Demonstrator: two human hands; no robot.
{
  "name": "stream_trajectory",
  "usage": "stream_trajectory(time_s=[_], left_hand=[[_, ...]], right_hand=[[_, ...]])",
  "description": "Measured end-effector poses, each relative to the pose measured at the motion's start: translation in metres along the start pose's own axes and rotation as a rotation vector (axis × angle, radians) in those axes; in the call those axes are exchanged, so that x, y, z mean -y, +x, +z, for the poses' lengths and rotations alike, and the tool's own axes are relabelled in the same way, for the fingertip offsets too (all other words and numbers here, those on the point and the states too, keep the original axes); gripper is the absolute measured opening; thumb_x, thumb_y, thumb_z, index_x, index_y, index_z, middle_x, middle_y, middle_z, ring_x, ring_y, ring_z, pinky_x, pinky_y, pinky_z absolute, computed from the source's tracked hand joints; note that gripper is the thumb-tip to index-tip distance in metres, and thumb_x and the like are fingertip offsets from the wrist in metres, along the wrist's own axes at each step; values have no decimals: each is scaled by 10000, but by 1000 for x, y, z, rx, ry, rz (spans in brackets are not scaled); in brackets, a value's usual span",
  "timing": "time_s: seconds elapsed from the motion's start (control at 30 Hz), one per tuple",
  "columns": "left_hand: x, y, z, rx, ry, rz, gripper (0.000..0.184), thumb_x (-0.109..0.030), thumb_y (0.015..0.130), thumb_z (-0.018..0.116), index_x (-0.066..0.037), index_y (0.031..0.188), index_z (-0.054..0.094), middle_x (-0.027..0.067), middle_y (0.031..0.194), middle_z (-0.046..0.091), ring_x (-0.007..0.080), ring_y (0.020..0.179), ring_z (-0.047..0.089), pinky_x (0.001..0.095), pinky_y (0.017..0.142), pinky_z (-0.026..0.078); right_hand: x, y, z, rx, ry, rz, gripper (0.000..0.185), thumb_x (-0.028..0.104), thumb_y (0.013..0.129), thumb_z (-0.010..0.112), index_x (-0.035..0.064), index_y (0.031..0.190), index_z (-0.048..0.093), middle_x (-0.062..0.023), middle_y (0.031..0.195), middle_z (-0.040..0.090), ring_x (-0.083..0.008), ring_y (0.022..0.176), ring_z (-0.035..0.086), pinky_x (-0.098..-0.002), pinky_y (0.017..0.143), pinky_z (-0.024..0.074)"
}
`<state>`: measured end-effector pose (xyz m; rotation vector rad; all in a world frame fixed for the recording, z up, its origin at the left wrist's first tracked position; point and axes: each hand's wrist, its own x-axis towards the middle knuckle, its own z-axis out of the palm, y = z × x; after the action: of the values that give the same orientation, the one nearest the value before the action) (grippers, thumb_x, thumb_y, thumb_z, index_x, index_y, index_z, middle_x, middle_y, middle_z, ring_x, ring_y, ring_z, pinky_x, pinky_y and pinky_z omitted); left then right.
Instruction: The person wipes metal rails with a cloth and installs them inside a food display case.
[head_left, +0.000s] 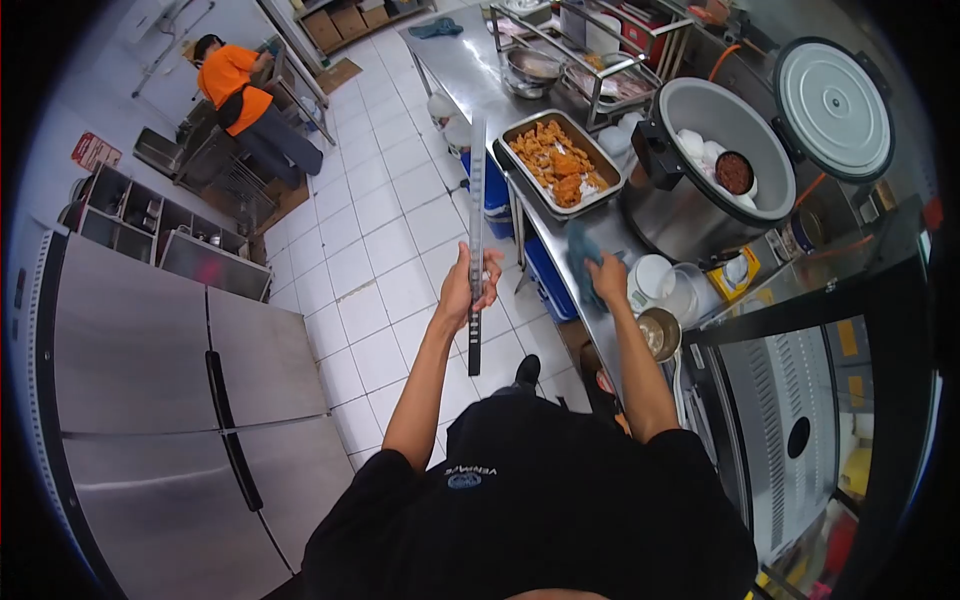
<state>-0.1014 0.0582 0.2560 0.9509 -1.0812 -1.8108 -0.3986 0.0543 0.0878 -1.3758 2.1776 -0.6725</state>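
My left hand is closed around a long, narrow metal piece with slots along it, perhaps a rack or rail seen edge-on. It stands upright in the view, over the tiled floor, with a dark lower end. At the edge of the steel table, my right hand grips a teal cloth, which bunches on the tabletop. Just beyond the cloth sits a steel tray of fried, breaded pieces. White tubs and a metal bowl stand close to my right forearm.
A large open cooker holds white bundles and a dark red bowl, its lid raised. An open-doored appliance is at right, a steel fridge at left. A person in orange bends over a counter at the back.
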Motion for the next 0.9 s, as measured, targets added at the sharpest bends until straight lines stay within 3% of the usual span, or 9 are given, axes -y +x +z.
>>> stream_trajectory(time_s=[0.03, 0.07, 0.17, 0.27, 0.4, 0.43, 0.53, 0.83, 0.9], left_hand=[[-3, 1, 1, 20, -2, -4, 698, -601, 996, 149, -10, 1068, 513, 31, 651, 468, 76, 389, 405, 184, 327, 277], [-6, 9, 1, 38, -10, -6, 698, -601, 996, 149, -10, 1068, 513, 31, 651, 468, 76, 389, 405, 184, 327, 277], [-9, 29, 5, 87, 57, 2, 699, -628, 983, 137, -34, 974, 507, 74, 649, 532, 103, 398, 498, 194, 325, 292], [-2, 46, 11, 211, 188, -113, 778, -661, 960, 96, -29, 836, 533, 69, 554, 520, 104, 398, 517, 206, 306, 291], [-24, 41, 43, 273, 408, 34, 536, -421, 1048, 286, -8, 824, 544, 100, 568, 557, 151, 446, 557, 247, 358, 367], [-8, 49, 43, 261, 517, 449, 218, -100, 996, 379, 20, 913, 541, 129, 702, 627, 196, 490, 587, 282, 388, 420], [-44, 27, 64, 299, 514, 309, 192, 52, 907, 367, 30, 1001, 533, 158, 833, 665, 219, 524, 609, 311, 403, 455], [-48, 11, 59, 304, 651, 288, 247, -6, 967, 359, 18, 1142, 532, 183, 696, 644, 269, 443, 607, 351, 414, 481], [-47, 8, 54, 342, 659, 264, 280, -161, 1029, 364, 14, 1151, 545, 162, 653, 628, 240, 420, 592, 339, 398, 459]], right_hand=[[27, -16, -23, -152, 88, -113, 262, 295, 903, 641, 42, 920, 707, -89, 768, 699, -351, 801, 675, -431, 770, 505], [46, -23, -39, -166, 77, -104, 262, 295, 903, 641, 42, 920, 707, -89, 768, 699, -351, 801, 675, -431, 770, 505], [92, -52, -67, -122, 689, 102, 368, 347, 954, 579, -3, 1044, 649, -99, 994, 697, -289, 928, 662, -426, 824, 505], [144, -76, -84, 119, 1660, -41, 503, 307, 964, 556, -27, 1319, 433, -95, 1269, 568, -208, 1083, 597, -365, 971, 460], [169, -100, -116, 328, 1610, -152, 401, 236, 946, 571, -28, 1239, 502, -100, 1179, 602, -194, 1035, 606, -353, 944, 463], [175, -101, -118, 299, 1485, -138, 331, 215, 937, 588, -23, 1164, 554, -113, 1122, 613, -186, 1014, 603, -345, 912, 474], [180, -96, -104, 70, 1396, -240, 343, 186, 913, 624, -30, 1164, 533, -106, 1098, 605, -169, 1017, 585, -318, 901, 468], [198, -99, -97, -101, 1289, -277, 363, 94, 881, 643, -46, 1177, 487, -133, 1052, 651, -188, 921, 650, -299, 809, 529], [204, -98, -93, -259, 1320, -271, 320, 61, 878, 619, -53, 1149, 494, -142, 1009, 662, -200, 867, 670, -305, 779, 549]])
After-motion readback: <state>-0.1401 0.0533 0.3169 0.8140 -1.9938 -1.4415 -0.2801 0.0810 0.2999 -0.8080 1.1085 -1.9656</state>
